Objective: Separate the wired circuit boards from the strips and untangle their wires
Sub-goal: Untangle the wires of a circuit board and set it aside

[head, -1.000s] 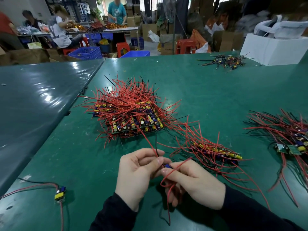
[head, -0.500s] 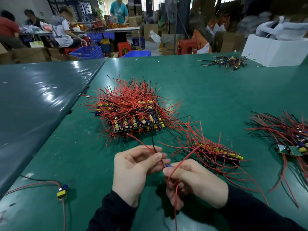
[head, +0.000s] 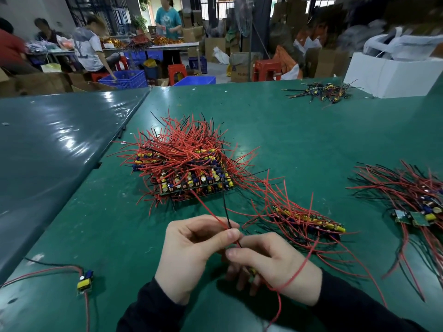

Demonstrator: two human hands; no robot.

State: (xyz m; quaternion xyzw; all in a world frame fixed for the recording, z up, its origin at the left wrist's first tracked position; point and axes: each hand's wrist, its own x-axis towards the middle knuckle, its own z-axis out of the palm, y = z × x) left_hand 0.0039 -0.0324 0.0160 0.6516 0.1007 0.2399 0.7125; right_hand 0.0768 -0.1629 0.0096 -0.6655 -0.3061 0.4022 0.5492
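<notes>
I see the left hand (head: 189, 250) pinching a thin red wire and black wire pair (head: 224, 219) between thumb and forefinger. The right hand (head: 273, 264) is curled around a small green circuit board with yellow parts (head: 252, 271), a red lead looping over its wrist. Both hands hover above the dark green table (head: 299, 130), just before the large stack of red-wired board strips (head: 189, 164). A single separated board (head: 85, 281) lies near left.
</notes>
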